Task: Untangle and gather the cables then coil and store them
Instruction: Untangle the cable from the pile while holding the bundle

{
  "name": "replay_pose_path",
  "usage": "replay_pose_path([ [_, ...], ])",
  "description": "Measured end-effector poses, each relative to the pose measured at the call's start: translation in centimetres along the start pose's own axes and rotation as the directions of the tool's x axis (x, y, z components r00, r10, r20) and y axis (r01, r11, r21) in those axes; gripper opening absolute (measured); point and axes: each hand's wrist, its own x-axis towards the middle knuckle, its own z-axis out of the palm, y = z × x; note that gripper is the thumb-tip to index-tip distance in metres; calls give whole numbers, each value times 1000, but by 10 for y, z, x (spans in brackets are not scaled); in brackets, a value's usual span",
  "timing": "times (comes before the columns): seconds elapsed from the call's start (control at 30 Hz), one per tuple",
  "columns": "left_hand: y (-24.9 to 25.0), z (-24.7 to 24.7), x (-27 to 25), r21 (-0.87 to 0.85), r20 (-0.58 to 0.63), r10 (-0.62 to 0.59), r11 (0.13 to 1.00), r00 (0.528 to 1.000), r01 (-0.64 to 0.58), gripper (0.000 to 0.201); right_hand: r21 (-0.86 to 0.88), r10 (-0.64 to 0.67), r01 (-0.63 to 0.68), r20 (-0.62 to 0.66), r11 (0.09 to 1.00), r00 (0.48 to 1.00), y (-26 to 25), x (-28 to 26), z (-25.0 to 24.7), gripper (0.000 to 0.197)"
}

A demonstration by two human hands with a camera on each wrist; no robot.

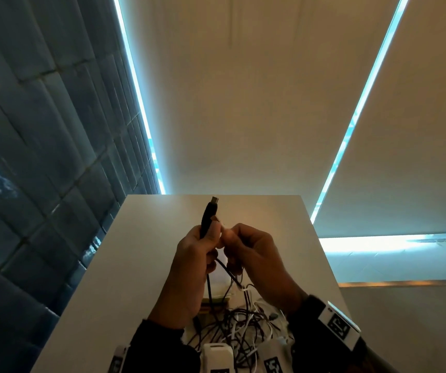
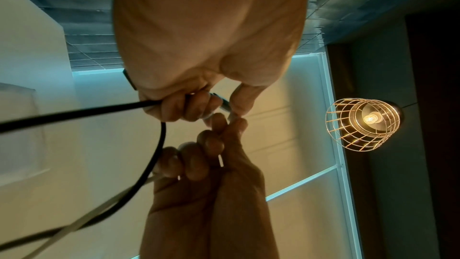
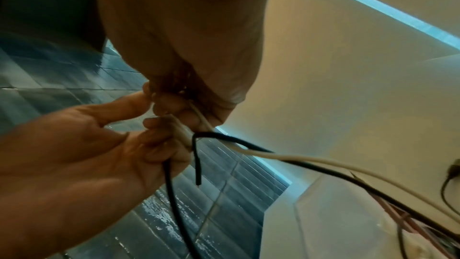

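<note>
Both hands are raised above a tangle of dark and white cables (image 1: 243,324) lying at the near end of the white table (image 1: 141,265). My left hand (image 1: 211,235) grips a black cable (image 1: 209,216) just below its plug, which sticks upward. In the left wrist view its fingers (image 2: 196,105) curl round the black cable (image 2: 99,109). My right hand (image 1: 232,235) pinches a thin white cable (image 3: 298,159) close to the left thumb. The black cable (image 3: 248,145) loops across the white one beside the right hand's fingers (image 3: 179,107), and both trail down into the tangle.
White tagged devices (image 1: 216,356) lie at the table's near edge among the cables. A small pale container (image 1: 216,296) sits under the hands. A blue tiled wall (image 1: 28,157) stands left; window blinds are behind. A caged lamp (image 2: 363,123) hangs overhead.
</note>
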Motion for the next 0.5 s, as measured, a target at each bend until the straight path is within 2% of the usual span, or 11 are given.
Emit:
replay_pose_path([
  [0.17,3,1,-4,-12,50,24,1000,998,-24,35,-43,-6,5,-28,999,1000,-15,-5,8,32],
  [0.3,1,0,-6,-56,73,50,997,996,-46,38,24,-13,13,-13,1000,1000,-15,-11,9,36],
  [0.4,3,3,-8,-67,48,64,996,997,-61,34,55,-17,12,83,998,996,-8,-15,6,30],
  [0.5,6,3,-7,-97,-76,67,993,995,-74,32,-13,41,-39,196,999,980,-1,-20,1,29],
])
